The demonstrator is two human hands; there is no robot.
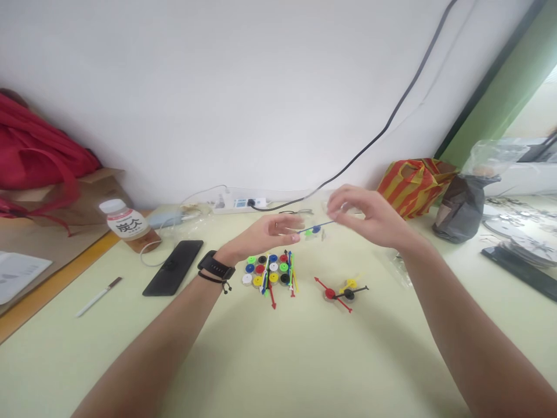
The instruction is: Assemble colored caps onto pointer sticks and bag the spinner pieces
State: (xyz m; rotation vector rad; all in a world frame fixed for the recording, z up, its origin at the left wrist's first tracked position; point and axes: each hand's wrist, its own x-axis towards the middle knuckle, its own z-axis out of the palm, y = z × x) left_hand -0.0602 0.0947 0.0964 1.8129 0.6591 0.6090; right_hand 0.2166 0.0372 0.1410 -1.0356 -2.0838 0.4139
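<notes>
A thin blue arrow [317,226] spans the gap between my two hands above the table. My right hand [363,213] pinches its right end between thumb and fingertips. At its left end, my left hand [276,232] has thumb and fingers apart, the thumb tip close to the arrow; whether they touch I cannot tell. Just behind the arrow are a blue disc [316,230] and a green disc, partly covered. Below my left hand, several coloured round pieces [260,269] stand in rows, some with arrows across them. Nearer my right forearm lie a red arrow spinner [329,294], a black one [348,295] and a yellow one [350,284].
On the left are a black phone [173,268], a pen [99,296] and a drink bottle [129,225]. A power strip [239,202] lies against the wall. A striped bag [415,187], a grey bag [460,209] and stacked discs [528,241] stand on the right.
</notes>
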